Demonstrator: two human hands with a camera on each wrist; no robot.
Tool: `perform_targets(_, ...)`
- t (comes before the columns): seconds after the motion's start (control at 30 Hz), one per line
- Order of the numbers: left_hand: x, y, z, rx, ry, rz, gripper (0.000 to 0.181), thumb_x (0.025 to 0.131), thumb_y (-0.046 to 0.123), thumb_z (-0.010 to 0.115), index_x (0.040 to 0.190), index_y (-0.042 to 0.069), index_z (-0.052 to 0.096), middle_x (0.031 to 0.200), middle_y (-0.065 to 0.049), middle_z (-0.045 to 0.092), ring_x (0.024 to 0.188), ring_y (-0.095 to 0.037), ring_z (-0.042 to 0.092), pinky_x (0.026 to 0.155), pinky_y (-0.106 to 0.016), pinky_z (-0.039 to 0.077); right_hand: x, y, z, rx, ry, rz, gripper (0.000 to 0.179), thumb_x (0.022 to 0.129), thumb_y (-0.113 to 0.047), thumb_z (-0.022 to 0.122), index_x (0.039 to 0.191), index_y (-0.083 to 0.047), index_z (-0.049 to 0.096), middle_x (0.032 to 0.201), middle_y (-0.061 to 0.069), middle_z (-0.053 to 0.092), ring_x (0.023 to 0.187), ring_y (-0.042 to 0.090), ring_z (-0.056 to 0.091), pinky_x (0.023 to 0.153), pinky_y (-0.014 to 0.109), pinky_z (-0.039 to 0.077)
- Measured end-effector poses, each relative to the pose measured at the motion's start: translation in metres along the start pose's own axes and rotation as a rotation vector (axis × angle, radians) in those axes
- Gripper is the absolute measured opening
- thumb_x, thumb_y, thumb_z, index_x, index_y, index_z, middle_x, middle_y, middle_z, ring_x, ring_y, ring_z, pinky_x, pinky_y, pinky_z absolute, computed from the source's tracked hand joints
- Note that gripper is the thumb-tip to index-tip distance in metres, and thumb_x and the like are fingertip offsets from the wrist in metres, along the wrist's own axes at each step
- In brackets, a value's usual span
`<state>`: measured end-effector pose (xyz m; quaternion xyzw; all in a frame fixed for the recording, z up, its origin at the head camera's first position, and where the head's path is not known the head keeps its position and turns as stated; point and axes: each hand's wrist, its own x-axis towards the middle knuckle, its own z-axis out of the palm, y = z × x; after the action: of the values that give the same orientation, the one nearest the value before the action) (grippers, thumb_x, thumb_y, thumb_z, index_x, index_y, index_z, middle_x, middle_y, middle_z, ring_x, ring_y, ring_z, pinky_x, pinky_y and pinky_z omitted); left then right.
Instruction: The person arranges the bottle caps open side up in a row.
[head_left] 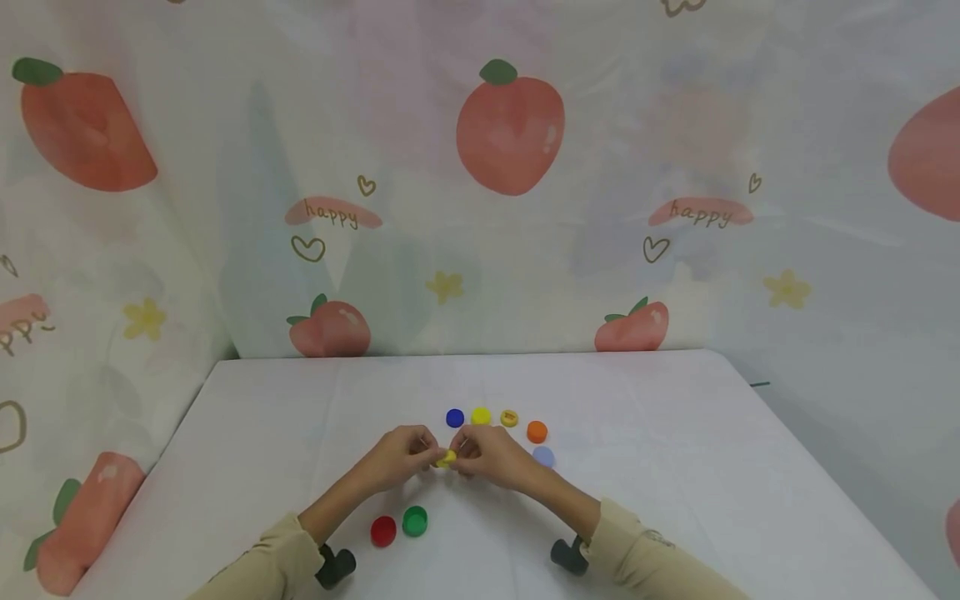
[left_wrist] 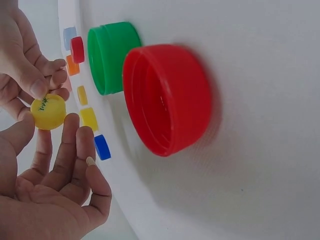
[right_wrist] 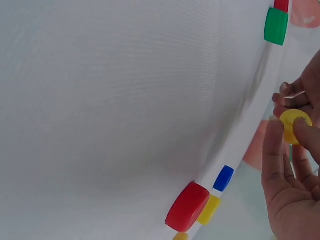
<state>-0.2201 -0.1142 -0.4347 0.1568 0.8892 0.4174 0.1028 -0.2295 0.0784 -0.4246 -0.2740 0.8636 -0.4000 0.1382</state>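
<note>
A small yellow bottle cap point(left_wrist: 48, 112) with dark printing on its top is held between both hands, above the table. My left hand point(head_left: 405, 457) pinches it at one edge with thumb and fingertips, the other fingers loosely bent. From the opposite side, my right hand point(head_left: 489, 454) pinches the same cap, its thumb point(right_wrist: 306, 131) lying against the cap's face. Beyond the hands, a blue cap point(head_left: 454, 418), a bright yellow cap point(head_left: 482, 415), a printed gold-yellow cap point(head_left: 509, 418), an orange cap point(head_left: 537, 432) and a light blue cap point(head_left: 543, 456) form a curved row.
Nearer the body on the left, a red cap point(head_left: 383, 531) and a green cap point(head_left: 415, 521) lie with hollow sides up. Another red cap point(right_wrist: 187, 206) sits by the right hand, hidden in the head view. A white cloth covers the table point(head_left: 660, 500); a fruit-patterned curtain point(head_left: 510, 250) hangs behind.
</note>
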Motion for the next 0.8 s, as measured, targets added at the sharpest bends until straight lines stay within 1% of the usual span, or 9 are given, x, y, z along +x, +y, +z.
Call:
perform_targets(0.13, -0.0006, 0.0016, 0.0008, 0.006, 0.006, 0.004, 0.024, 0.08, 0.039, 0.06, 0.082, 0.015, 0.056, 0.074, 0.002, 0.057, 0.068, -0.013, 0.052, 0.062, -0.024, 0.044, -0.0009, 0.0019, -0.0008, -0.019, -0.011, -0.019, 0.015, 0.078, -0.022, 0.065, 0.088, -0.015, 0.057, 0.078, -0.008, 0.06, 0.068, 0.008, 0.056, 0.061, 0.019, 0.046)
perform_targets(0.37, -0.0015, 0.0016, 0.0019, 0.029, 0.022, 0.006, 0.023, 0.079, 0.038, 0.061, 0.08, 0.016, 0.056, 0.073, 0.007, 0.055, 0.073, -0.011, 0.052, 0.066, -0.023, 0.045, -0.001, 0.0047, -0.0017, -0.02, -0.022, -0.057, 0.015, 0.08, -0.025, 0.063, 0.089, -0.015, 0.058, 0.079, -0.009, 0.059, 0.068, 0.007, 0.056, 0.062, 0.019, 0.046)
perform_targets(0.57, -0.0046, 0.0016, 0.0011, 0.044, 0.042, 0.005, 0.023, 0.079, 0.039, 0.061, 0.08, 0.017, 0.057, 0.076, 0.008, 0.055, 0.076, -0.011, 0.052, 0.066, -0.024, 0.045, 0.0003, 0.0046, -0.0024, -0.029, -0.032, -0.069, 0.015, 0.08, -0.028, 0.063, 0.088, -0.015, 0.059, 0.078, -0.01, 0.059, 0.067, 0.006, 0.055, 0.062, 0.019, 0.046)
perform_targets(0.8, -0.0052, 0.0025, 0.0009, 0.013, 0.038, 0.014, 0.018, 0.079, 0.035, 0.062, 0.078, 0.018, 0.057, 0.079, 0.008, 0.055, 0.079, -0.013, 0.052, 0.065, -0.026, 0.045, 0.0024, 0.005, -0.0025, -0.048, -0.037, -0.063, 0.015, 0.079, -0.028, 0.063, 0.087, -0.016, 0.061, 0.076, -0.011, 0.059, 0.067, 0.005, 0.054, 0.062, 0.019, 0.046)
